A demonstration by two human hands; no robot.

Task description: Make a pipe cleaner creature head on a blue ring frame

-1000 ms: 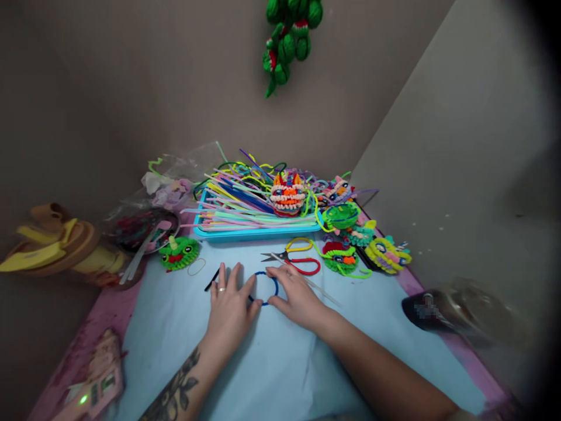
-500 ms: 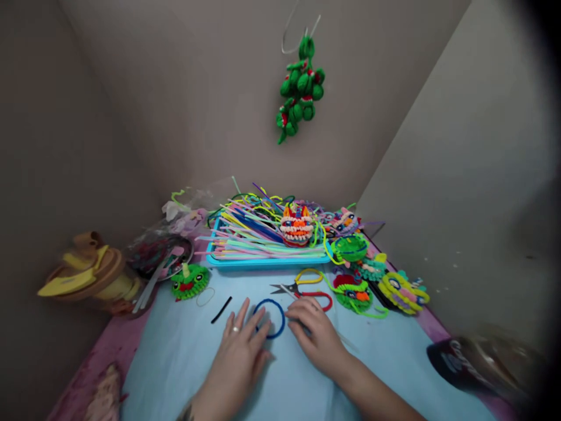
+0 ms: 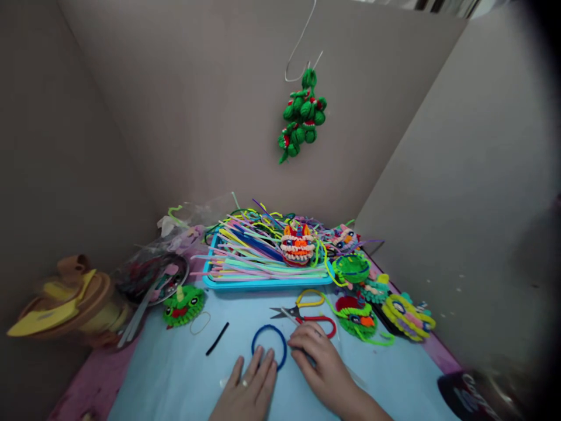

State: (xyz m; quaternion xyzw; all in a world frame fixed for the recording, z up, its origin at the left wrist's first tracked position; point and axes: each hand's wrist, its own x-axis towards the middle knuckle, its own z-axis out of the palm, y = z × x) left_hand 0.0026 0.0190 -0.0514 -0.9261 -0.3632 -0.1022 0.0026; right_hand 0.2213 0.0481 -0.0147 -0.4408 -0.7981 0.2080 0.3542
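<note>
Blue ring (image 3: 286,349) lies flat on the covered counter (image 3: 166,380), lower centre of frame, with no long axis. Left hand (image 3: 248,394): open, fingertips over its lower edge, nearer. Right hand (image 3: 322,365): partly curled just beside its right edge; grip cannot be confirmed.

So the left hand (image 3: 250,390) is sporting a thin, shiny silver-coloured band ring (image 3: 245,383) on one finger. The right hand (image 3: 322,365) is showing a small dark mark (image 3: 316,332) near a knuckle, honestly too tiny to tell if it's ink or jewellery.
</note>
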